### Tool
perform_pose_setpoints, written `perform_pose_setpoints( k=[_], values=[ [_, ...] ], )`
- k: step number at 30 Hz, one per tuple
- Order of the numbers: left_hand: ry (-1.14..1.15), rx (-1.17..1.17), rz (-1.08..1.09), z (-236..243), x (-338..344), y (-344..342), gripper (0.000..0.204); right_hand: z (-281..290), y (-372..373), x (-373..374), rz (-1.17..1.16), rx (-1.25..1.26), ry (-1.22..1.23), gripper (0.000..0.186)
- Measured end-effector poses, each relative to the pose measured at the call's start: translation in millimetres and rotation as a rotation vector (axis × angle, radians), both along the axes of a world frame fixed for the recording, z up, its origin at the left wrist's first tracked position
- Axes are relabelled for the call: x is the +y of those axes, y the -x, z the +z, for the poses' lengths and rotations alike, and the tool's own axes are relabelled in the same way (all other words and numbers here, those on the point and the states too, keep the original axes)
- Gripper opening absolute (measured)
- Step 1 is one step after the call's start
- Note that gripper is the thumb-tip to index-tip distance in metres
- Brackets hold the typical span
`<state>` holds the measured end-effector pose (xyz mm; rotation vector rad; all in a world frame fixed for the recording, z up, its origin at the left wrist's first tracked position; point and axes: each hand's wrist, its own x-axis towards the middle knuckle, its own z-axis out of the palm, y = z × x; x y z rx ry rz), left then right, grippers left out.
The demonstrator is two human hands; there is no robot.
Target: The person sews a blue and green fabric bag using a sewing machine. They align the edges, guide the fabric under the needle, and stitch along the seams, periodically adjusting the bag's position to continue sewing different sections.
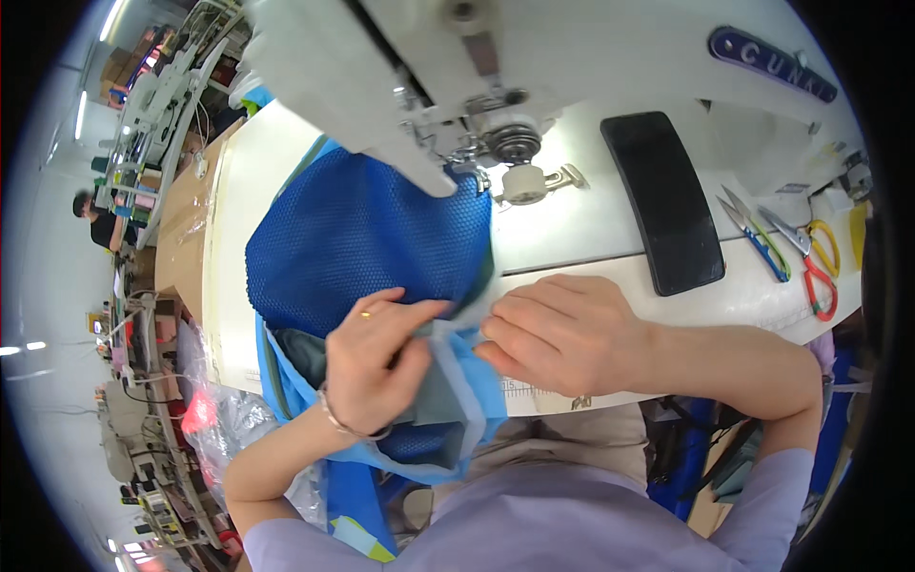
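Note:
A blue sewn mesh fabric piece [372, 229] with light-blue and grey edging lies under the sewing machine's presser foot [483, 181] and drapes over the table's front edge. My left hand [376, 357], wearing a ring and a bracelet, is closed on the near part of this fabric, thumb and forefinger close together. Just right of it, my right hand [572, 334] is curled with its fingers gripping the fabric's light edging [465, 334]. Between the hands a whitish stretch of the edging shows. The right fingertips are partly hidden behind the knuckles.
The sewing machine [610, 57] overhangs the white table. On the right lie a black smartphone [662, 205], thread snips [758, 238] and red-and-yellow-handled scissors [805, 253]. Clear plastic bags [238, 439] hang at the left. Far left, a person [103, 224] is among other machines.

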<state>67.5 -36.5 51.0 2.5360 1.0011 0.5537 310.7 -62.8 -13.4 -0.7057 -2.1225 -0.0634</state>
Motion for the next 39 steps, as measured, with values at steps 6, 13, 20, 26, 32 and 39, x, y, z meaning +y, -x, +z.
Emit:
perform_pose_setpoints(
  k=[6, 13, 20, 26, 32, 39],
  values=[
    [-0.088, -0.086, 0.088, 14.1, 5.4, -1.2, 0.016, -10.3, 22.3, 0.8, 0.029, 0.081, -0.165, 0.018],
    [-0.293, -0.197, -0.016, -3.2, 22.7, 7.1, 0.017, 8.4, 1.0, -23.7, 0.221, -0.41, 0.104, 0.023],
    [-0.092, -0.081, -0.114, -1.5, 16.5, -1.2, 0.018, 4.7, -3.3, -23.1, 0.192, -0.366, -0.011, 0.019],
    [-0.021, -0.106, -0.118, -18.7, 8.4, -1.2, 0.016, -10.8, 3.8, -10.0, -0.019, 0.022, -0.015, 0.017],
    [0.013, -0.042, -0.183, -11.4, 3.0, -2.6, 0.018, -8.3, 0.5, 3.4, -0.046, -0.091, -0.06, 0.02],
    [-0.137, -0.032, -0.248, 3.3, 24.6, -12.7, 0.023, -11.5, 4.2, 4.0, -0.04, -0.052, -0.014, 0.017]
  ],
)
